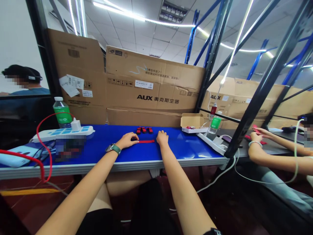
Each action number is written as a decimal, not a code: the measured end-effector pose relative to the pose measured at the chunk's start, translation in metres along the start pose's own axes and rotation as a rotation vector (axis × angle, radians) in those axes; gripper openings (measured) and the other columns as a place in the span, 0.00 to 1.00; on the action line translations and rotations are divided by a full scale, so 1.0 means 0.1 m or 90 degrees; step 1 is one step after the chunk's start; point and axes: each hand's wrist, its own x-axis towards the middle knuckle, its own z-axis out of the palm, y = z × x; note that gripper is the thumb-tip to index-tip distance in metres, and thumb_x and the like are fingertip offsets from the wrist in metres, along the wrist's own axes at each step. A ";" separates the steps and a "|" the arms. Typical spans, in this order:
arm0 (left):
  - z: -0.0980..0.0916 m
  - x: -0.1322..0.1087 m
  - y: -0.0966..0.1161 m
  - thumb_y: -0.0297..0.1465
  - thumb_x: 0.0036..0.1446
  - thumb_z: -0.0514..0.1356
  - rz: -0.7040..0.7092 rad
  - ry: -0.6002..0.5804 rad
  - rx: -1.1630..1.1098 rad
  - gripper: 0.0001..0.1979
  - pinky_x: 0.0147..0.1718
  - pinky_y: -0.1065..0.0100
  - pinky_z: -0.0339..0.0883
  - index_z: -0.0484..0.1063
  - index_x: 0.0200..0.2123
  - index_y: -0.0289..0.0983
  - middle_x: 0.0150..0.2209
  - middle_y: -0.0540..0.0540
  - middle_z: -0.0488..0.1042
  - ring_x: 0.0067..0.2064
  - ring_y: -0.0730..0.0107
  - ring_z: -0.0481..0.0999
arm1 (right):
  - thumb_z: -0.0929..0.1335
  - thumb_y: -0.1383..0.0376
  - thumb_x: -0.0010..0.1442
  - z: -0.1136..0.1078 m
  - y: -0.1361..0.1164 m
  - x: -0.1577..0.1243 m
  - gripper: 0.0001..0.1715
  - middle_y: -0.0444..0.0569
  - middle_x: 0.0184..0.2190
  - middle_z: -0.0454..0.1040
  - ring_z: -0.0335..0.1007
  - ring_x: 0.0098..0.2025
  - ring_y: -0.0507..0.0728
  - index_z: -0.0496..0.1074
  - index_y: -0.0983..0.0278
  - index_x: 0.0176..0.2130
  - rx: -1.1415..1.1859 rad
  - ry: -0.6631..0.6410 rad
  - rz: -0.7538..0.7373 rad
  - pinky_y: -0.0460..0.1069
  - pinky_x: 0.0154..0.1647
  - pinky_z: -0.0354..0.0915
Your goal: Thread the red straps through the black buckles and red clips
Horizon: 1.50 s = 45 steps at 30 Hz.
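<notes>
On the blue table top (pixel 181 148), a flat red strap (pixel 146 141) lies stretched out between my two hands. My left hand (pixel 127 140), with a watch on its wrist, has its thumb and fingers curved together at the strap's left end. Just past the right end, my right hand (pixel 162 137) rests on the table, its fingers bent and slightly apart, with nothing visible in them. Behind the strap sit several small folded red-and-black straps (pixel 144 130) in a row.
A power strip (pixel 63 133) and a green-labelled bottle (pixel 62 112) stand at left, near a red cable (pixel 51 156). At right are an open small box (pixel 193 124) and another power strip (pixel 212 143). Cardboard (pixel 156 88) walls the back. A co-worker's hands (pixel 256 138) hold red material.
</notes>
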 end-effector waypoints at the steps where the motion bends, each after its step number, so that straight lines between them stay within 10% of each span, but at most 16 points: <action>1: 0.00 0.00 0.01 0.45 0.56 0.62 0.001 -0.001 -0.003 0.15 0.47 0.63 0.69 0.80 0.38 0.42 0.41 0.45 0.79 0.43 0.61 0.77 | 0.58 0.73 0.67 -0.02 0.00 0.00 0.22 0.65 0.57 0.69 0.66 0.59 0.65 0.69 0.67 0.57 -0.013 0.015 -0.011 0.59 0.56 0.61; 9: 0.01 0.01 0.05 0.44 0.57 0.63 0.026 -0.011 -0.017 0.13 0.44 0.64 0.69 0.80 0.36 0.41 0.38 0.46 0.79 0.41 0.62 0.77 | 0.60 0.77 0.66 -0.14 -0.20 0.00 0.21 0.62 0.50 0.75 0.73 0.53 0.61 0.68 0.66 0.55 -0.005 0.018 -0.189 0.57 0.58 0.62; 13: 0.03 0.02 0.13 0.42 0.57 0.64 0.040 -0.003 -0.019 0.13 0.43 0.64 0.69 0.78 0.40 0.40 0.39 0.45 0.78 0.40 0.62 0.77 | 0.60 0.71 0.69 -0.10 -0.38 -0.05 0.17 0.55 0.47 0.78 0.76 0.49 0.56 0.68 0.65 0.54 0.254 0.079 -0.278 0.49 0.52 0.67; 20: -0.04 0.03 0.30 0.37 0.57 0.65 0.093 0.062 -0.033 0.17 0.45 0.62 0.70 0.75 0.50 0.40 0.44 0.44 0.78 0.41 0.62 0.77 | 0.66 0.64 0.64 -0.01 -0.53 -0.19 0.16 0.41 0.34 0.78 0.78 0.32 0.52 0.65 0.59 0.52 0.612 -0.087 -0.291 0.47 0.36 0.74; 28: -0.13 -0.01 0.16 0.42 0.58 0.63 -0.203 0.313 0.101 0.17 0.45 0.62 0.68 0.75 0.46 0.40 0.44 0.41 0.79 0.44 0.56 0.78 | 0.70 0.64 0.64 -0.15 -0.45 -0.23 0.09 0.50 0.45 0.79 0.73 0.51 0.56 0.78 0.62 0.44 0.249 -0.086 -0.535 0.49 0.57 0.63; 33: -0.14 -0.07 0.08 0.48 0.59 0.61 -0.426 0.358 0.176 0.19 0.42 0.58 0.68 0.75 0.41 0.39 0.44 0.36 0.77 0.47 0.48 0.78 | 0.67 0.62 0.66 -0.23 -0.43 -0.32 0.12 0.53 0.48 0.77 0.69 0.53 0.61 0.78 0.61 0.46 0.088 -0.017 -0.404 0.52 0.53 0.63; 38: -0.16 -0.07 0.14 0.48 0.60 0.58 -0.454 0.343 0.186 0.20 0.43 0.53 0.67 0.74 0.42 0.38 0.45 0.35 0.76 0.47 0.44 0.78 | 0.66 0.56 0.70 -0.25 -0.50 -0.35 0.16 0.51 0.48 0.77 0.68 0.53 0.57 0.79 0.59 0.47 0.155 -0.073 -0.589 0.51 0.57 0.60; 45: -0.12 -0.03 0.07 0.43 0.58 0.63 -0.359 0.312 0.144 0.16 0.44 0.60 0.69 0.75 0.43 0.38 0.46 0.39 0.76 0.47 0.54 0.77 | 0.69 0.55 0.66 -0.17 -0.49 -0.30 0.17 0.53 0.45 0.75 0.70 0.49 0.57 0.78 0.64 0.48 0.154 -0.044 -0.604 0.50 0.54 0.62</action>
